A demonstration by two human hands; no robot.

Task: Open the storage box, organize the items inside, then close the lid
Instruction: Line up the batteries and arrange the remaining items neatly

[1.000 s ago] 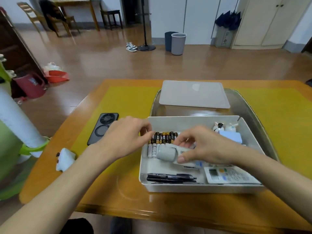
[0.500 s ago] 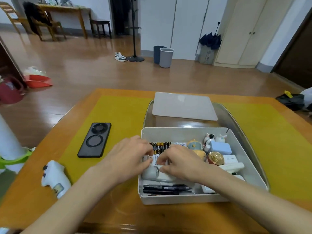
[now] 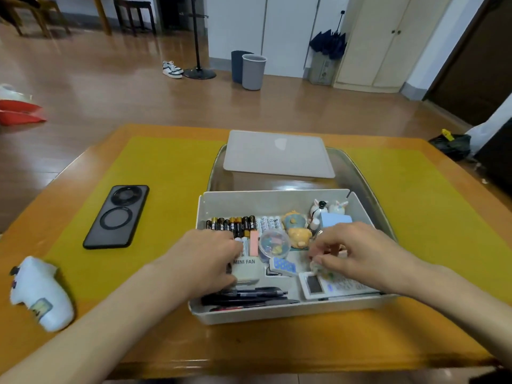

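While the lid [image 3: 278, 155] lies beyond, both hands [image 3: 206, 259] reach inside the box [image 3: 277, 311].

Two bare forearms of one person enter from the near edge of the orange wooden table [image 3: 166, 356], one on each side. No sleeve, watch, bracelet or glove is visible on either arm up to the point where it leaves view. The left hand [image 3: 205, 261] shows its back, knuckles and a thumb; no ring is seen on it. The right hand [image 3: 357, 253] likewise shows its back and bent fingers [image 3: 322, 245], bare of rings. Fingernails appear short and unpainted, though motion blur softens the fingertips.
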